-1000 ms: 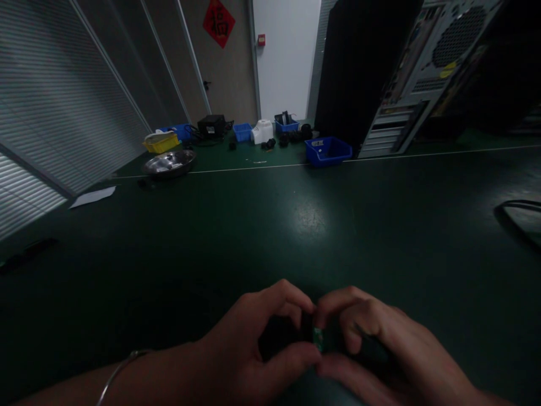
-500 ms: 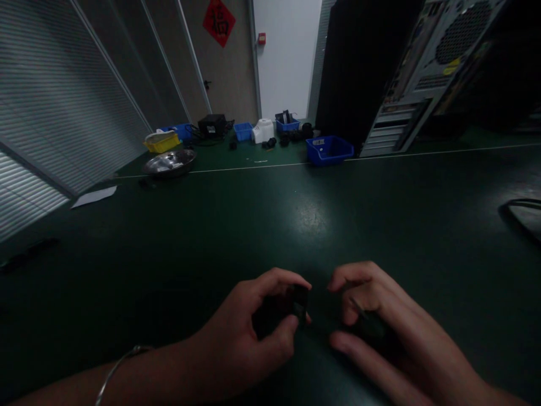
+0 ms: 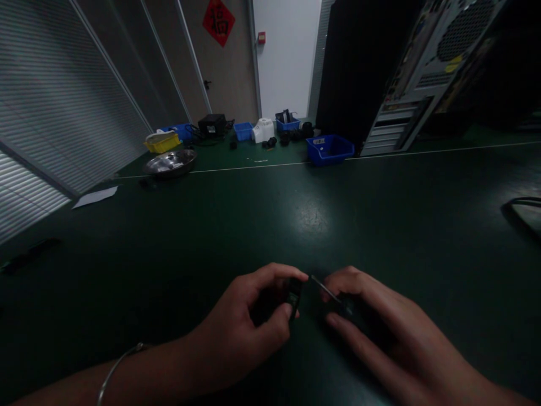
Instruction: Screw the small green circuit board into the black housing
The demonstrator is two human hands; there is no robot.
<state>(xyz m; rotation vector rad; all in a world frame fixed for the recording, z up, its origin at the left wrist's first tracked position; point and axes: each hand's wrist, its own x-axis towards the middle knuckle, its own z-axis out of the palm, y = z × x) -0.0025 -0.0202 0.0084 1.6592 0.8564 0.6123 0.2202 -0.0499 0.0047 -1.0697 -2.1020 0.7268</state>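
My left hand (image 3: 247, 321) is closed on a small dark rectangular part (image 3: 295, 293), pinched between thumb and fingertips. Its exact kind is too dark to make out. A thin bracelet circles that wrist. In my right hand (image 3: 380, 321) is a screwdriver (image 3: 343, 306) with a thin metal shaft and a dark handle, partly hidden by the fingers and shadow. The shaft points up and left toward the left fingertips, with a small gap between its tip and the dark part.
Across the green table (image 3: 253, 220), a steel bowl (image 3: 170, 162), a yellow tray (image 3: 164, 143), a blue bin (image 3: 328, 150) and a white plastic piece (image 3: 264, 131) stand along the back. A computer case (image 3: 406, 107) rises at back right. A black cable (image 3: 524, 211) lies at far right.
The screwdriver has swung so its shaft now points toward the left hand, and my right fingers have closed in around it. The left hand has tilted the dark part slightly.
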